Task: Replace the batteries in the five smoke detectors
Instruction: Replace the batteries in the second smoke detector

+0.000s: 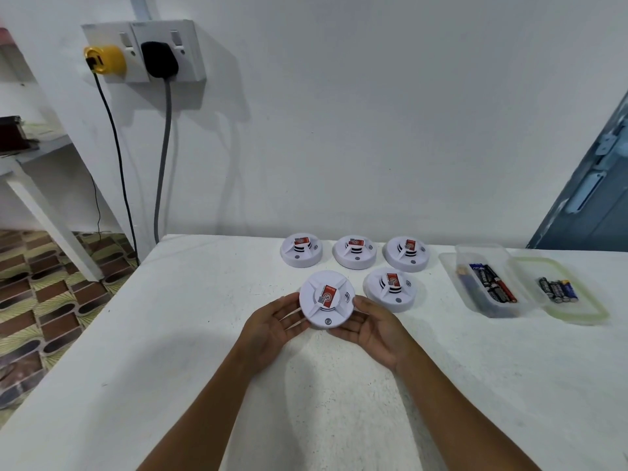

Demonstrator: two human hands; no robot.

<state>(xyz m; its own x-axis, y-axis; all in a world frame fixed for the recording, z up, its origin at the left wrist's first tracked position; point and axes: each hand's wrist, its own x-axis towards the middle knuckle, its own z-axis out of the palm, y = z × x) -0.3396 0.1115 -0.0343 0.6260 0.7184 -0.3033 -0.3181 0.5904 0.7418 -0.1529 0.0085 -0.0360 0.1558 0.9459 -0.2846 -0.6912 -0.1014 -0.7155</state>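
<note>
Five smoke detectors on the table [170, 334]: you cradle the front-left detector [326, 298] w/ left hand [273, 326] & right hand [373, 329], fingers loosely curved under its rim, 4 others [353, 252] behind/right; batteries in the tub [489, 283] overlap, can't count, four on the lid [557, 289].

Home room: patterned floor tiles [51, 287], wall sockets [142, 51]

Front smoke detector [327, 299] between left hand [272, 326] and right hand [372, 329]

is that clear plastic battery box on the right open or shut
Open. The clear box has no lid on it, batteries show inside, and its lid lies flat beside it holding more batteries.
</note>
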